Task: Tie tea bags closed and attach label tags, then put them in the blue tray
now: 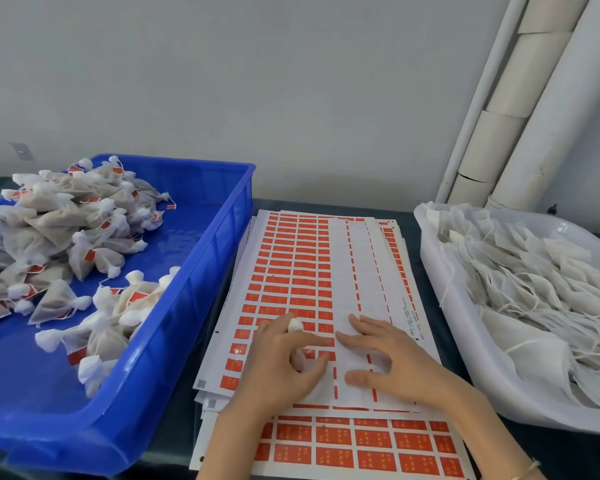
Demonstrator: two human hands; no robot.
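A stack of label sheets (302, 268) with rows of red stickers lies in the middle of the table. My left hand (284, 362) holds a small white tea bag (296, 325) in its curled fingers, and its fingertips touch a red label on the top sheet. My right hand (392, 358) rests flat on the bare white part of the sheet, fingers spread. The blue tray (194, 258) on the left holds a pile of tied tea bags with red tags (66, 237). A white tray (440, 289) on the right holds flat untied bags with strings (534, 289).
More label sheets (354, 445) lie below my wrists at the table's front. White pipes and cardboard tubes (520, 98) lean in the back right corner. A plain wall stands behind the dark table.
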